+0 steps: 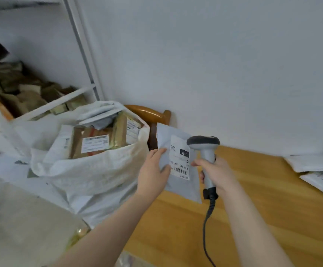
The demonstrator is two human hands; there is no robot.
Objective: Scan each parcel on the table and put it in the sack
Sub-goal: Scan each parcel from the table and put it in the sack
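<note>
Beside sack [91,170]: parcel [177,157], scanner [205,149], perhaps apart.

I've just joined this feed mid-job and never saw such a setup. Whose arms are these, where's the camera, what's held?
There is no machine: these are a person's bare arms, filmed by one wide-angle camera on their head, looking forward and down. The left hand holds a grey mailer parcel by its edge, label towards the camera. The right hand grips a corded scanner beside that label. Below is a wooden table with more white parcels at its right edge. Left stands an open white sack holding boxes and mailers.
</note>
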